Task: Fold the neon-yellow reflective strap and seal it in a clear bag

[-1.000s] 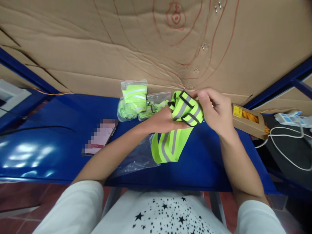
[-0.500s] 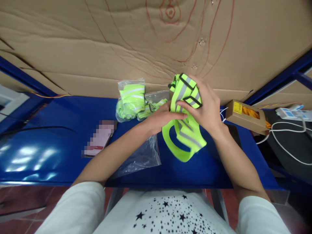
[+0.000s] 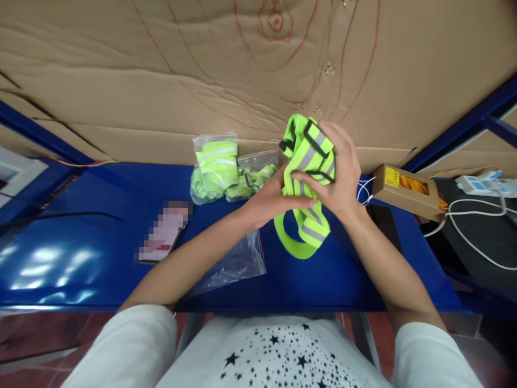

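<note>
Head view: both hands [image 3: 339, 178] clasp the folded reflective vest [image 3: 309, 156] above the table [image 3: 100, 253].

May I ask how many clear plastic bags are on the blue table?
3: larger filled bag and smaller filled bag at the back, empty bag by the left forearm; others possibly hidden.

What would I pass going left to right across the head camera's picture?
Blurred flat item → bagged vests → loose reflective vest → cardboard box → white power strip.
</note>
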The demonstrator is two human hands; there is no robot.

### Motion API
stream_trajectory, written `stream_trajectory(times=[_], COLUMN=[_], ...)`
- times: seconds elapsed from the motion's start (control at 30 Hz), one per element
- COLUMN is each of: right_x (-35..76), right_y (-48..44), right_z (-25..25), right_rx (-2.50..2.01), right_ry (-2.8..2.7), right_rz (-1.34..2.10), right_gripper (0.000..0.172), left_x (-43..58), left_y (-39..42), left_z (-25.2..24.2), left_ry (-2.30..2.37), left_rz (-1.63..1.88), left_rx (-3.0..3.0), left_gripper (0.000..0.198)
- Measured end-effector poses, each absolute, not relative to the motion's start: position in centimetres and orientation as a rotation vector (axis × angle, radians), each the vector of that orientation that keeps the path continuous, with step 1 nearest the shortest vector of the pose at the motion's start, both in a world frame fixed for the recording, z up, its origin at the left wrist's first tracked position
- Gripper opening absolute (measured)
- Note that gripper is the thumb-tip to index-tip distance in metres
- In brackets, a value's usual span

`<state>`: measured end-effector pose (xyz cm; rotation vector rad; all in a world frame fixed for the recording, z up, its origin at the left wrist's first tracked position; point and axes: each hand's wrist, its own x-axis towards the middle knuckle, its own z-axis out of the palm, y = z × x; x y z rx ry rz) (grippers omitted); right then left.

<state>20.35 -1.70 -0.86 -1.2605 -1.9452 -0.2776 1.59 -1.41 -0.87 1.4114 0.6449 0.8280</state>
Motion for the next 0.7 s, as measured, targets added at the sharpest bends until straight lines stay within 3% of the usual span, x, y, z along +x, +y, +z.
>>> stream_trajectory(times=[0.17, 0.33, 0.5, 0.63, 0.7], right_x=[20.0, 19.5, 19.5, 20.3, 20.5], right_y=[-2.1, -2.3, -2.4, -2.9, -3.1], right_z=[-0.4, 0.8, 1.6, 2.4, 2.7], right_rx=[-1.232, -1.081, -1.175, -1.224, -1.237], right_ry=[-2.035, -2.003, -1.816, -1.711, -1.63], right_rz=[-0.241, -0.147, 0.148, 0.396, 0.55], right_gripper=[0.092, 0.075, 0.059, 0.043, 0.044], left_x=[2.0, 2.0, 1.8, 1.1, 0.7], left_y=[-1.3, -0.6, -0.1, 0.3, 0.4], left_z=[-1.5, -2.2, -2.4, -1.6, -1.1], left_ry=[0.514, 0.727, 0.706, 0.575, 0.556], left_rz=[0.543, 0.8, 0.65, 0.46, 0.413], left_rx=[1.302, 1.493, 1.416, 1.338, 1.38], left_gripper=[0.04, 0.044, 0.031, 0.032, 0.037])
